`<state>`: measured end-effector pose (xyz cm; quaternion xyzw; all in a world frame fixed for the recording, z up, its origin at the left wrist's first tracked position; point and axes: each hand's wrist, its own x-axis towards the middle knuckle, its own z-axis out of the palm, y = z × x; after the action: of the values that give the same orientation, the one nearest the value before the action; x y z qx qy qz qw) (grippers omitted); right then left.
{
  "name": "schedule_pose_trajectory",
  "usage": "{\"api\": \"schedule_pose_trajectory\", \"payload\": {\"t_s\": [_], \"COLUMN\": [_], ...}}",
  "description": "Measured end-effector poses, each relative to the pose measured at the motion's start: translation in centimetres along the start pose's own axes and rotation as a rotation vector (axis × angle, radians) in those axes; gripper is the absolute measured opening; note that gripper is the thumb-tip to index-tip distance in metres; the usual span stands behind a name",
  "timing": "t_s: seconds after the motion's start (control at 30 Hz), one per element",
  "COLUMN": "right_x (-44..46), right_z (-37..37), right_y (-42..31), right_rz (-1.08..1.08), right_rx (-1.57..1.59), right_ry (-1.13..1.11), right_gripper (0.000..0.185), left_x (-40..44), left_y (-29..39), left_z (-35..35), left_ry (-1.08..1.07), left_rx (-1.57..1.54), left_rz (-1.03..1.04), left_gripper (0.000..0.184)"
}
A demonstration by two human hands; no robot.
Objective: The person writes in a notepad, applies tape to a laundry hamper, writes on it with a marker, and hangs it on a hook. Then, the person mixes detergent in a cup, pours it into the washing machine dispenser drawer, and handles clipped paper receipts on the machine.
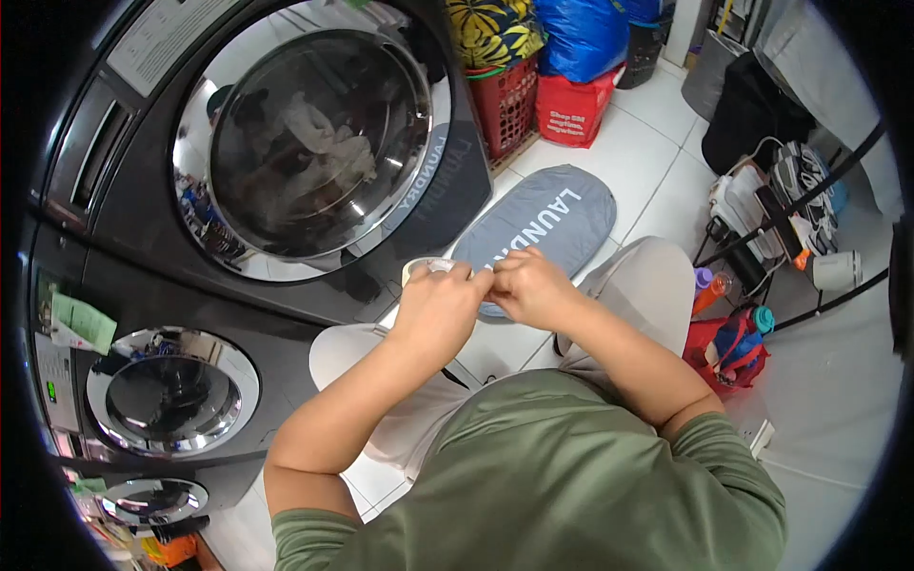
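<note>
in the head view, the person sits with bent knees in pale trousers and a green shirt, both forearms reaching forward over the lap. the left hand grips a cream-coloured roll, its ring-like rim showing just beyond the knuckles, above the gap between the knees. the right hand meets the left at the fingertips, its fingers bent inward; i cannot tell whether they close on anything. beyond the hands, a grey mat with white lettering lies on the white tiled floor, partly covered by the hands.

to the left stands a dark front-loading machine with its large round door shut and pale cloth behind the glass. a smaller round door sits nearer the person, with green paper above and to its left. past the mat are a red basket, a red bag and a blue bag above it. on the right, a purple bottle stands near an orange bottle, with an open red tote just below them.
</note>
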<state>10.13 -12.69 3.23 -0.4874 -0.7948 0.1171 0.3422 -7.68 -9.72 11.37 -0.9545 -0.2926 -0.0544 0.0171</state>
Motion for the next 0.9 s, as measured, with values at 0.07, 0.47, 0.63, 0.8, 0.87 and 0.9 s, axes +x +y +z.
{"api": "schedule_pose_trajectory", "payload": {"t_s": [0.07,0.47,0.63,0.8,0.87,0.9], "right_x": [-0.5,-3.4,-3.4,-3.7,-3.2,-3.3], "right_z": [-1.4,-10.1,-12.1,-12.3,-13.1,-13.3], "right_y": [-1.1,5.2,7.8,8.6,8.2,8.2], "right_rz": [-0.042,0.417,0.554,0.707,0.761,0.753], "right_rx": [-0.119,0.362,0.495,0.466,0.354,0.289], "right_ry": [0.046,0.499,0.732,0.76,0.693,0.699], "right_gripper": [0.013,0.028,0.035,0.036,0.037,0.037], "left_x": [0.1,-0.4,-5.8,-6.7,-4.3,-2.5], "left_y": [0.1,-5.4,-0.2,2.4,1.9,1.6], "left_z": [0.6,20.8,39.3,43.7,42.1,41.3], "left_ry": [0.083,-0.697,-0.877,-0.927,-1.057,-1.119], "left_rx": [-0.086,-0.485,-0.65,-0.662,-0.667,-0.669], "left_rz": [0.012,-0.346,-0.561,-0.361,-0.251,-0.194], "left_gripper": [0.007,0.089,0.101,0.118,0.1,0.093]}}
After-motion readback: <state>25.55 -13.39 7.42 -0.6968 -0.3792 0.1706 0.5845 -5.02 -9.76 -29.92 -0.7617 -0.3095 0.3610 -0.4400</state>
